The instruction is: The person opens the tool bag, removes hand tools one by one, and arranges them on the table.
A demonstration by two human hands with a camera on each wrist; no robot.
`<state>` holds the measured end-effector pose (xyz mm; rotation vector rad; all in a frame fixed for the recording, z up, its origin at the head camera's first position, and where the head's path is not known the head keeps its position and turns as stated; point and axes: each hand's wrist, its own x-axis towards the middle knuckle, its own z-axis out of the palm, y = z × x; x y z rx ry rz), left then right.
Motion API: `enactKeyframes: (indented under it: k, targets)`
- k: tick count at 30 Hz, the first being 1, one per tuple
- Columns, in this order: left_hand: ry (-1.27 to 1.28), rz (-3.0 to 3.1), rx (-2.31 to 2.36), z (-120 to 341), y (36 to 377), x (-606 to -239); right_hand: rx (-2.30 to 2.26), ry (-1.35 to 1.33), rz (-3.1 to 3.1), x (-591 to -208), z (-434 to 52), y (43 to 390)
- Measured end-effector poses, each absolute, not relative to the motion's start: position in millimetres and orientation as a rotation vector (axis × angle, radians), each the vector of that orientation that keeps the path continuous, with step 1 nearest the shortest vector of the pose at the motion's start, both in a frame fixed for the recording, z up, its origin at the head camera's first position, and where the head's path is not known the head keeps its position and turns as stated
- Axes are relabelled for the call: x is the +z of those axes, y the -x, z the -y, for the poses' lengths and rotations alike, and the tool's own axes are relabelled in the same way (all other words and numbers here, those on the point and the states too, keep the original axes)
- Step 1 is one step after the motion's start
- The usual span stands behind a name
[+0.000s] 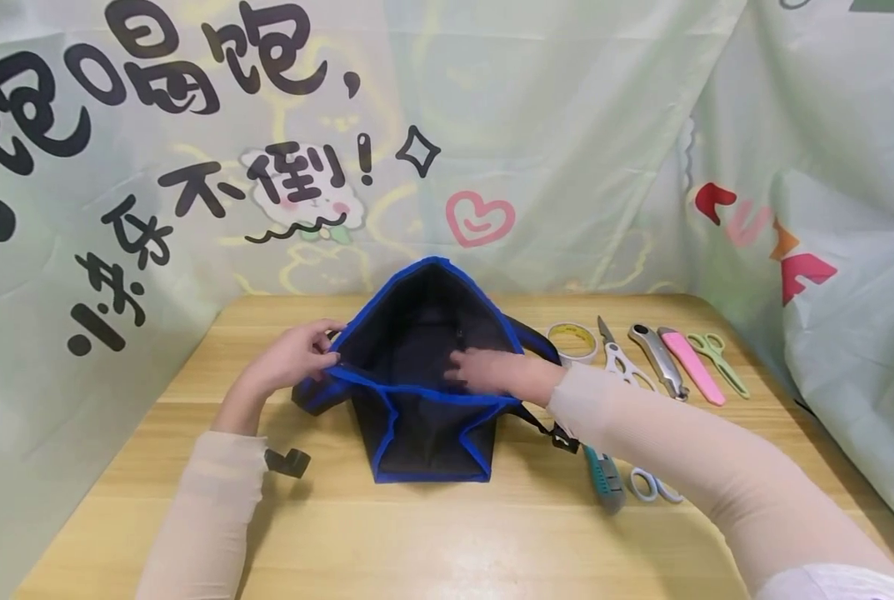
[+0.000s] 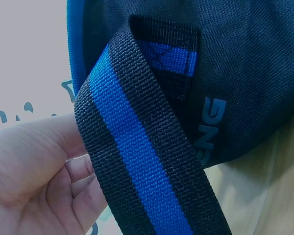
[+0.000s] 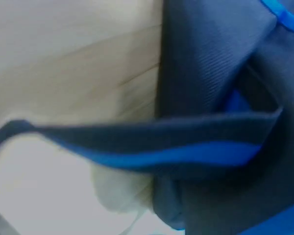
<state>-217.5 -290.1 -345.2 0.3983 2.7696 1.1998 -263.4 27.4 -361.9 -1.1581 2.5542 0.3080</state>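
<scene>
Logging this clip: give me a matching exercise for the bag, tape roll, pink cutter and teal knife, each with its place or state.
Things:
1. bag
2. tape roll
3. pink cutter
4. teal knife

Places or states:
A. lying between a silver cutter and green scissors
B. near table edge, beside white-handled scissors
C. held open by both hands
D. just right of the bag, at the far side

Pairs: 1-C, 2-D, 3-A, 4-B
</scene>
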Motion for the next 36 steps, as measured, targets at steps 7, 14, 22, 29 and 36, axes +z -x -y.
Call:
enactKeyframes:
  k: [7, 14, 22, 29, 36]
  targets:
    - [-0.390, -2.747, 1.223, 287, 217, -346, 0.466, 1.118, -2.731, -365, -32, 276]
    - [-0.419, -2.750, 1.201, 287, 218, -350, 0.621, 1.147, -2.677, -360, -34, 283]
    - [-0.429, -2.756, 1.169, 284, 219, -350, 0.795, 1.633, -2.614, -365, -38, 291]
    - [-0.429, -2.732, 1.158, 278, 217, -353, 0.741, 2.106, -2.564, -380, -47, 300]
    - [-0.445, -2.728, 1.175, 276, 219, -354, 0.213, 1.999, -2.571, -381, -44, 306]
